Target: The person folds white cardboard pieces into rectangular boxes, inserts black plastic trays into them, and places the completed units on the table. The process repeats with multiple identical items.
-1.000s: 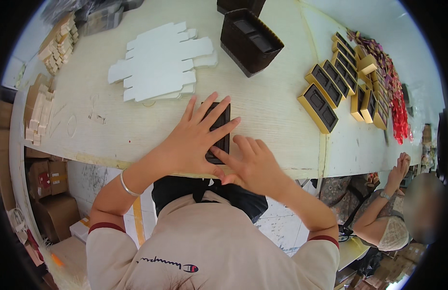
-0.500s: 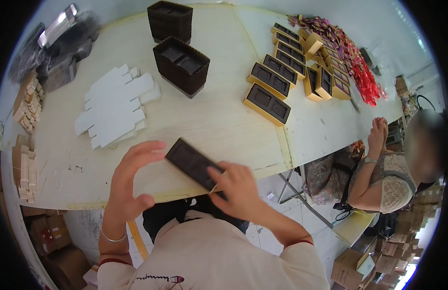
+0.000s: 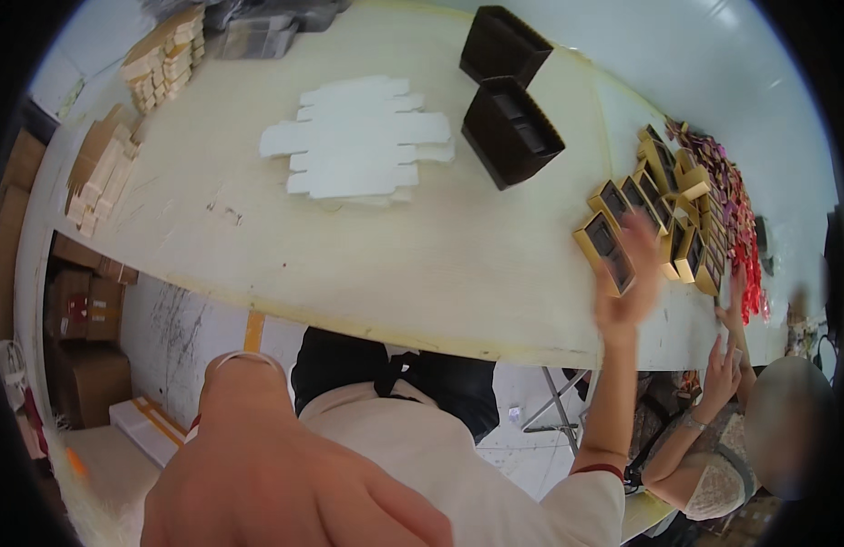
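Note:
My right hand [image 3: 630, 273] is stretched out to the right side of the table, over the near end of a gold box with a dark two-compartment insert [image 3: 607, 246]. Motion smears its fingers, and whether it grips the box cannot be made out. Several more gold boxes [image 3: 648, 196] with dark inserts stand in a row just beyond. Large and close, my left hand [image 3: 294, 492] is raised at the lower edge, its back showing and its fingertips hidden.
A pile of white flat carton blanks [image 3: 358, 137] lies mid-table. Two stacks of dark brown plastic inserts [image 3: 513, 132] stand behind it. Folded card pieces [image 3: 103, 173] line the left edge. Red and purple ribbons [image 3: 732, 201] heap at far right, near a co-worker's hands [image 3: 721, 369].
My right hand has moved from the near table edge to the boxes at right. The dark box has left the spot before me. My left hand has risen close to the camera; the view has turned.

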Tool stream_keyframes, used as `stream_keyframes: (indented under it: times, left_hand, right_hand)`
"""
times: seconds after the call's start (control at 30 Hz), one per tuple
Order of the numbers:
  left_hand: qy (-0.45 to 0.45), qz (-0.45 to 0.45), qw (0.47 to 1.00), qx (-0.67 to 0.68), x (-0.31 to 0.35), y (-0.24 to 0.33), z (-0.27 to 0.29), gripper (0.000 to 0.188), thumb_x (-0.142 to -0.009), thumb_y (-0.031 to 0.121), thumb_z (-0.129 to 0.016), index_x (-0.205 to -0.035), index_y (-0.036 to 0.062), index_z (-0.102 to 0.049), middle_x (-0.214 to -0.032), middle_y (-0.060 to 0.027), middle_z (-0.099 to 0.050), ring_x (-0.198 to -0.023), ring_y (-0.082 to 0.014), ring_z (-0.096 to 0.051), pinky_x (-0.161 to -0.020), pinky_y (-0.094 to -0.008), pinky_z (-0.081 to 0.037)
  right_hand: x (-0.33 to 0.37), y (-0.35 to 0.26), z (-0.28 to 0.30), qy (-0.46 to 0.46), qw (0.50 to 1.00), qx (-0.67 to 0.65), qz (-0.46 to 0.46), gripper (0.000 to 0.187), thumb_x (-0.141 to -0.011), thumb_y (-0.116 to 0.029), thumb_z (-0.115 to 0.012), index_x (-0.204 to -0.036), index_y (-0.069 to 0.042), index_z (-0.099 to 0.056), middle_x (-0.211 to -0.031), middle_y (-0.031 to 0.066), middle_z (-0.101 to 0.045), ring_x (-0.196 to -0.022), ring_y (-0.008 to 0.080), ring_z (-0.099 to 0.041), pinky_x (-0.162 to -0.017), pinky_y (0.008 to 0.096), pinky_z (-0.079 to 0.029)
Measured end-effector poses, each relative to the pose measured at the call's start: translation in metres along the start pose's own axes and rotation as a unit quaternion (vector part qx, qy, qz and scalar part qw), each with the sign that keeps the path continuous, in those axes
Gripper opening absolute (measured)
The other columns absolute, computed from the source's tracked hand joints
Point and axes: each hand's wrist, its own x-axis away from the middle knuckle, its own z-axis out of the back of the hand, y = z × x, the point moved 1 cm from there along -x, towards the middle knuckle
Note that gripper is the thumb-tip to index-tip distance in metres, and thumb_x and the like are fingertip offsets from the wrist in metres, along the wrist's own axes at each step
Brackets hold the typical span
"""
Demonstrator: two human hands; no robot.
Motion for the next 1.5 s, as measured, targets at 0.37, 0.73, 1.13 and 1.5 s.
stream_keyframes:
  times: [0.37, 0.73, 1.13, 1.5]
  left_hand:
    - [-0.188, 0.139, 0.972, -0.007, 0.007, 0.018, 0.051, 0.042, -0.090, 0.046, -0.063, -0.081, 0.0056, -0.071, -0.084, -0.0079, -0.069, -0.076, -0.0226, -0.060, -0.071, -0.0336, -0.046]
    - [0.137, 0.183, 0.970, -0.082, 0.083, 0.016, 0.095, 0.046, -0.086, 0.050, -0.066, -0.063, 0.0151, -0.047, -0.062, 0.0013, -0.041, -0.065, -0.0132, -0.034, -0.060, -0.0293, -0.026]
    - [0.181, 0.212, 0.951, -0.136, 0.083, 0.001, 0.102, 0.047, -0.087, 0.050, -0.064, -0.068, 0.0144, -0.041, -0.069, -0.0004, -0.037, -0.071, -0.0143, -0.032, -0.066, -0.0293, -0.025]
    - [0.218, 0.147, 0.914, -0.310, 0.090, 0.001, 0.101, 0.036, -0.090, 0.042, -0.061, -0.085, 0.0099, -0.045, -0.085, -0.0066, -0.045, -0.081, -0.0181, -0.040, -0.075, -0.0322, -0.031]
  right_hand:
    - [-0.057, -0.066, -0.211, -0.236, 0.965, -0.103, 0.042, 0.057, -0.078, -0.028, -0.074, -0.124, 0.000, -0.055, -0.127, 0.0221, -0.054, -0.124, 0.0370, -0.046, -0.110, 0.0473, -0.029]
    - [-0.057, -0.070, -0.217, -0.213, 0.970, -0.114, 0.005, 0.031, -0.075, -0.024, -0.075, -0.087, 0.001, -0.061, -0.089, 0.0162, -0.061, -0.092, 0.0318, -0.057, -0.085, 0.0397, -0.043]
    - [-0.049, -0.080, -0.229, -0.209, 0.976, -0.044, 0.034, 0.034, -0.075, -0.031, -0.074, -0.084, 0.000, -0.063, -0.080, 0.0128, -0.064, -0.081, 0.0283, -0.059, -0.077, 0.0363, -0.043]
    - [-0.078, -0.062, -0.219, -0.158, 0.980, -0.086, 0.090, 0.014, -0.078, -0.016, -0.062, -0.078, -0.002, -0.061, -0.070, 0.0107, -0.063, -0.068, 0.0273, -0.061, -0.058, 0.0346, -0.045]
